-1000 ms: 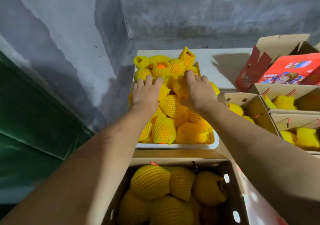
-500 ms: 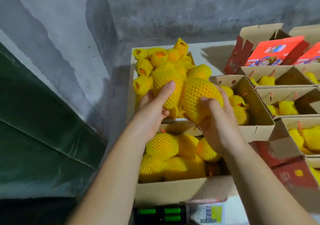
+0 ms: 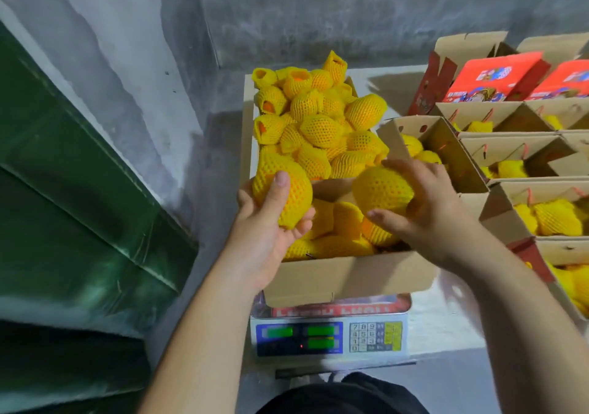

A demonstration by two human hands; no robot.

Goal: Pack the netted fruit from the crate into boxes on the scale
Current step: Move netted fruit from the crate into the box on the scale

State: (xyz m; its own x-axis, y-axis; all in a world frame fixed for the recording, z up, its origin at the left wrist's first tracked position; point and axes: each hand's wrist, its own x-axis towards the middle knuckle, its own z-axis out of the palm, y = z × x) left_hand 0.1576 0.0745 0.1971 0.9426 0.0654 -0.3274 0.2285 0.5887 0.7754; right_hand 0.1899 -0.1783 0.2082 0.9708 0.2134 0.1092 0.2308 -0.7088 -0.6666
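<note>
Head view, hands gripping foam-netted fruit

Two bare forearms, no sleeves showing, no watch or rings. Left hand with a short, trimmed thumbnail; right hand ungloved, nails short too. Dark, near-black garment at the lower edge, loosely creased, cut off by the frame.

Fruit-packing room: scale, boxes

Digits 1 to 9 on the scale keypad; other print unreadable.
</note>
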